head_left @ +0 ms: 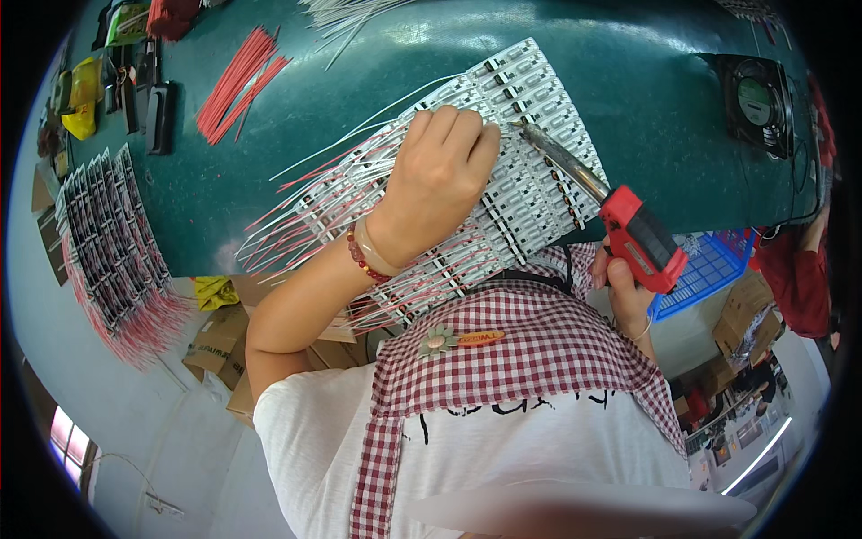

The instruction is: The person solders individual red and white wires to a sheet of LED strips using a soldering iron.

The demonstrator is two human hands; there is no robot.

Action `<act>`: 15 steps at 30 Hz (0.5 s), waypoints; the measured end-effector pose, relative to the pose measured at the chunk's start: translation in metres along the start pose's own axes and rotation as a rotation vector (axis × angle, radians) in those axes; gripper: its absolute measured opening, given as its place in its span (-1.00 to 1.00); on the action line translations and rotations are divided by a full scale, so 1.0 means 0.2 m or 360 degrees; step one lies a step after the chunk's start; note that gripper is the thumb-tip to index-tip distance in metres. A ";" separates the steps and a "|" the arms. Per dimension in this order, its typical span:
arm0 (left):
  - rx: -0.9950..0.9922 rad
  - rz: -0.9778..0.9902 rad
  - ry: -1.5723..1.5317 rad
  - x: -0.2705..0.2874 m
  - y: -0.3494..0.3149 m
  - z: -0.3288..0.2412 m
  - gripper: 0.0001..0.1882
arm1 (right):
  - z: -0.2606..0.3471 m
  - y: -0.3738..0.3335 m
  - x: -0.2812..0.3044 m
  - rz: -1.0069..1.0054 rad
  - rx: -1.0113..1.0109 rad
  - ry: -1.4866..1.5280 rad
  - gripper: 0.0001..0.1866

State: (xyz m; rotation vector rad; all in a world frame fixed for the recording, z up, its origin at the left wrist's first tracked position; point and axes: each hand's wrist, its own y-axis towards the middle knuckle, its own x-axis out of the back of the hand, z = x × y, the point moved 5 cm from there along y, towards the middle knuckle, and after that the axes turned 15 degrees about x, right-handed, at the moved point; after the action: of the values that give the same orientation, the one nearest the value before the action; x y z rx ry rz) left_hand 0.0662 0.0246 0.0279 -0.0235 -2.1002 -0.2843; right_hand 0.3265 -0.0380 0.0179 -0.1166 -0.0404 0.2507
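Note:
A large panel of white circuit boards (539,90) lies tilted at the bench's near edge, with rows of small dark parts on it. Thin red and white wires (310,202) fan out from its left side. Over the panel's middle, my left hand (442,171) is closed with its knuckles up; its fingertips and whatever they pinch are hidden. My right hand (626,289) grips a red-and-black soldering iron (639,235) by its handle. The iron's metal barrel points up and left, its tip just right of my left fingers, at the board's surface.
Bundles of red wires (235,85) and white wires (355,13) lie farther back on the green bench (655,108). A black fan (757,103) stands right. Wired boards (112,242) hang over the left edge. A blue basket (705,274) and cardboard boxes (218,346) sit below bench level.

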 end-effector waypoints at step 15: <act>0.0017 0.0030 0.0133 0.00 0.01 -0.01 -0.72 | 0.05 -0.02 -0.01 -0.0104 0.0028 -0.0027 -0.34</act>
State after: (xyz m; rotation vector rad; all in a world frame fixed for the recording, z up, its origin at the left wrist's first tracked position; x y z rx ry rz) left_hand 0.0675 0.0253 0.0288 -0.0245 -2.0173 -0.2586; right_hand 0.3250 -0.0406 0.0272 -0.0952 -0.0588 0.1866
